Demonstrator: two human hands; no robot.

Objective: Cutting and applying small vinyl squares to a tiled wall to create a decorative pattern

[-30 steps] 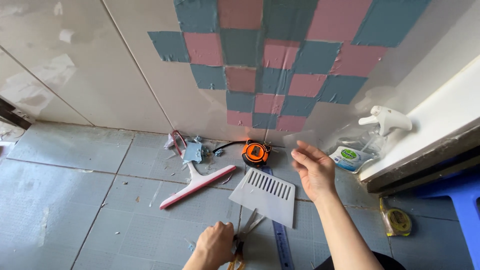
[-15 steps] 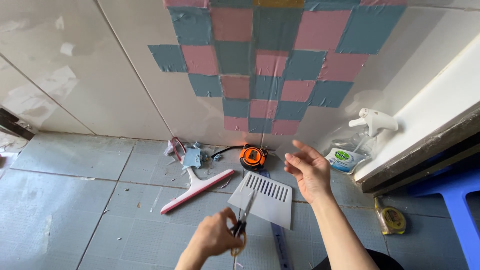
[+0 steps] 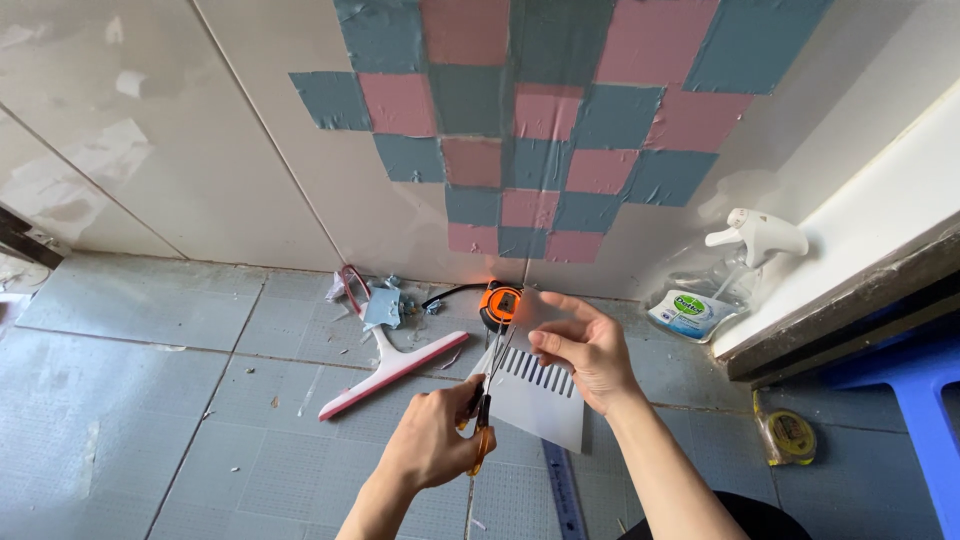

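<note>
My left hand (image 3: pixel 437 447) grips a pair of scissors (image 3: pixel 487 397) by the orange handles, blades pointing up toward my right hand. My right hand (image 3: pixel 590 352) pinches a small clear piece of film (image 3: pixel 532 306) between thumb and fingers, just above the scissor tips. Both hands hover over a grey notched spreader (image 3: pixel 545 405) lying on the tiled floor. On the wall above is a checkered patch of pink and teal squares (image 3: pixel 560 150).
On the floor lie a pink squeegee (image 3: pixel 385 370), an orange tape measure (image 3: pixel 500 302), teal scraps (image 3: pixel 383 305), a blue ruler (image 3: pixel 565 490) and a yellow tape measure (image 3: pixel 790 435). A spray bottle (image 3: pixel 735 275) leans by a white ledge (image 3: pixel 880 230). A blue stool (image 3: pixel 925 395) stands at the right.
My left hand lifted the scissors off the floor and raised them to my right hand. My right hand closed its fingers on the clear film.
</note>
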